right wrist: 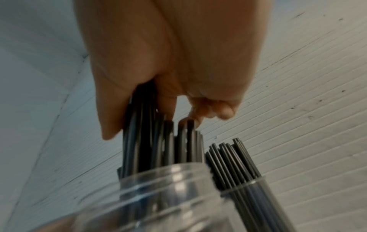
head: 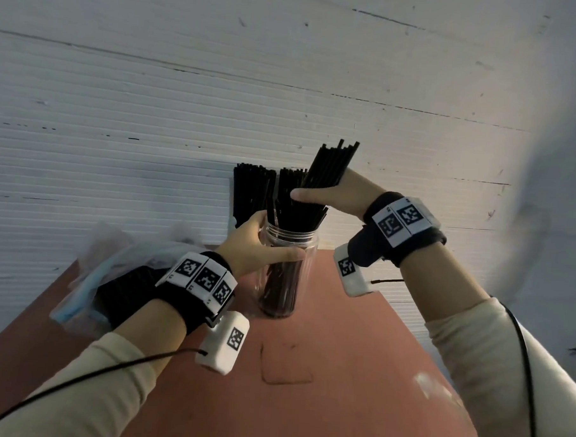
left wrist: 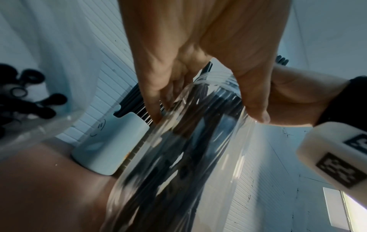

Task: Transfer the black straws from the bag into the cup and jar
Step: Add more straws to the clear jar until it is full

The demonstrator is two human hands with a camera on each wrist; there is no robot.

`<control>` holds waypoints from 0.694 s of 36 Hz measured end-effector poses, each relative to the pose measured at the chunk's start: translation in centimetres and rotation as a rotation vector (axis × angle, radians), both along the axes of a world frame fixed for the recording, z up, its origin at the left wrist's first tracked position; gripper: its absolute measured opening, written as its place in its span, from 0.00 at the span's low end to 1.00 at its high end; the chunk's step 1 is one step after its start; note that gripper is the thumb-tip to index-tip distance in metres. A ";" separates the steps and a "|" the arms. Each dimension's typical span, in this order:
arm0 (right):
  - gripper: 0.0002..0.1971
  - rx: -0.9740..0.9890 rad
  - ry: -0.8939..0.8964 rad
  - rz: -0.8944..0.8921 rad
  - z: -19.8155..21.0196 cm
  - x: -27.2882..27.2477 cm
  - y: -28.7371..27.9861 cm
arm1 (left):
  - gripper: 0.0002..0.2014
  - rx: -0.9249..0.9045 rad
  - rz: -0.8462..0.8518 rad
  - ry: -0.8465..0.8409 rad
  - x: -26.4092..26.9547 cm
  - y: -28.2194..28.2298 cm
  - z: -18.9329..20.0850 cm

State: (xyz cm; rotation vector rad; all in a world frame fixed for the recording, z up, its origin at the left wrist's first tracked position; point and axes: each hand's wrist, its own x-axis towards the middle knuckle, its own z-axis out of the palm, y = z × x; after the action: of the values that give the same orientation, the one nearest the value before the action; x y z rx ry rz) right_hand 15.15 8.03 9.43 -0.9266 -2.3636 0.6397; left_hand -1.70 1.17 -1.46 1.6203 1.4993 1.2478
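Observation:
A clear plastic jar stands on the red-brown table, partly filled with black straws. My left hand grips the jar just below its threaded mouth, thumb across the front. In the left wrist view the fingers and the thumb wrap the jar. My right hand holds a tilted bundle of black straws above the jar, the lower ends inside the mouth. The right wrist view has that hand gripping the straws over the jar rim. The clear plastic bag with more black straws lies at the left.
Behind the jar, by the white ribbed wall, stand a white cup and a clear cup, both packed with upright black straws. The table's right edge runs close to my right forearm. A cable hangs from each wrist camera.

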 end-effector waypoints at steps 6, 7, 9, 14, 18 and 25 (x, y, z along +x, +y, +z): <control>0.24 0.049 0.046 -0.046 -2.2 -0.1 -0.6 | 0.44 0.019 0.003 0.022 -0.1 0.4 -0.2; 0.25 0.076 0.096 -0.090 -2.4 -0.1 -0.8 | 0.43 0.020 -0.001 0.019 -0.1 0.5 -0.2; 0.31 0.128 0.265 -0.103 -2.9 -0.1 -1.3 | 0.43 0.021 -0.004 0.017 -0.1 0.5 -0.2; 0.27 0.323 0.326 0.025 -3.9 -0.8 -2.6 | 0.39 0.036 -0.016 0.012 -0.2 0.6 -0.4; 0.19 0.470 -0.018 0.031 -5.2 -1.1 -2.8 | 0.37 0.054 -0.023 0.009 -0.1 0.7 -0.5; 0.21 0.586 0.045 0.052 -5.1 -0.9 -3.3 | 0.33 0.073 -0.033 -0.063 0.6 -0.1 -0.2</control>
State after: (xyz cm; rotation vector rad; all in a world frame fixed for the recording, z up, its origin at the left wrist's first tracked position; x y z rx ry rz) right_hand 14.26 4.73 4.29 -0.5802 -2.3351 -0.0303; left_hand -1.08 1.07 -1.70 1.6308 1.3980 1.3371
